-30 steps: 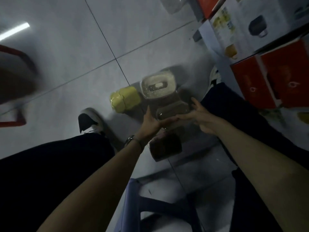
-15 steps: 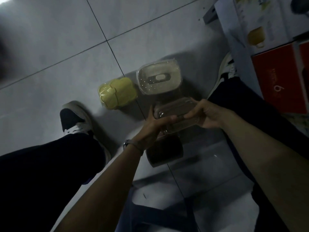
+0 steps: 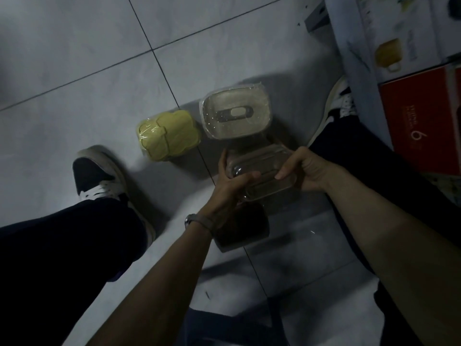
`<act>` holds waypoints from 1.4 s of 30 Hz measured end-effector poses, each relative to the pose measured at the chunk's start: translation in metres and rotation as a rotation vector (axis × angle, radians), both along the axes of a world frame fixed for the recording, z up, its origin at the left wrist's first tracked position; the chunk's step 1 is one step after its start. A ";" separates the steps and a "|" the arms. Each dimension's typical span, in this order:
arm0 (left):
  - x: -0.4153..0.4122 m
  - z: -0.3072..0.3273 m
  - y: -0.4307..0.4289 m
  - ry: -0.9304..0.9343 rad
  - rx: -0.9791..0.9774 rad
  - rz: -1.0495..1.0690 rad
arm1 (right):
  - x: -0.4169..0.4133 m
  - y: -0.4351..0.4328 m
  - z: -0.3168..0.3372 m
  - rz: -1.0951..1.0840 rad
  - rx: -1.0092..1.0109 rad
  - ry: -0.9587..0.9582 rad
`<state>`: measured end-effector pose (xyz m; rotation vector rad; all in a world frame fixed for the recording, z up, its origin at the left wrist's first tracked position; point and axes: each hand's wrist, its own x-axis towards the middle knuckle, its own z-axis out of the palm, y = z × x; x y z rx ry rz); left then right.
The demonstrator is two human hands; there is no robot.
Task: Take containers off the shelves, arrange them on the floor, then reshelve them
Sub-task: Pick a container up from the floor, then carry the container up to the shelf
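We hold a clear rectangular container [image 3: 262,168] by both ends, our left hand [image 3: 232,186] gripping the near-left end and our right hand [image 3: 306,171] the right. Beyond it on the tiled floor [image 3: 99,71] stand a larger clear tub [image 3: 235,113] with a slotted lid and, just left, a yellow lidded box [image 3: 169,134], both film-wrapped. A dark container [image 3: 244,228] lies partly under our left wrist.

the clear container [image 3: 262,171] looks like glossy transparent plastic. the yellow container [image 3: 168,134] and the lidded container [image 3: 235,113] are wrapped in shiny film. the floor tiles [image 3: 74,46] are smooth, faintly glossy.
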<state>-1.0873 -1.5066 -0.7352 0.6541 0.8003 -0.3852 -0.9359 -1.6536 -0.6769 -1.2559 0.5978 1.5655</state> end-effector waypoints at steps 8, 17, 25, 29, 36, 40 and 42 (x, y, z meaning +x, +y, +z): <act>0.002 0.008 0.013 0.025 -0.119 -0.058 | -0.007 0.006 0.018 -0.066 0.010 -0.006; 0.005 0.062 0.025 -0.012 -0.024 -0.219 | -0.013 0.000 0.075 -0.047 -0.053 0.021; -0.005 0.132 0.056 0.001 0.029 -0.314 | -0.036 0.017 0.140 -0.014 0.010 -0.094; -0.002 0.180 0.070 0.027 0.065 -0.337 | -0.058 0.024 0.179 -0.064 0.055 -0.156; 0.001 0.277 0.070 0.009 0.154 -0.354 | -0.092 0.025 0.243 -0.138 0.094 -0.269; 0.000 0.328 0.058 -0.001 0.151 -0.386 | -0.099 0.021 0.285 -0.235 0.054 -0.354; 0.001 0.361 0.049 -0.032 0.161 -0.432 | -0.104 0.013 0.313 -0.249 0.047 -0.410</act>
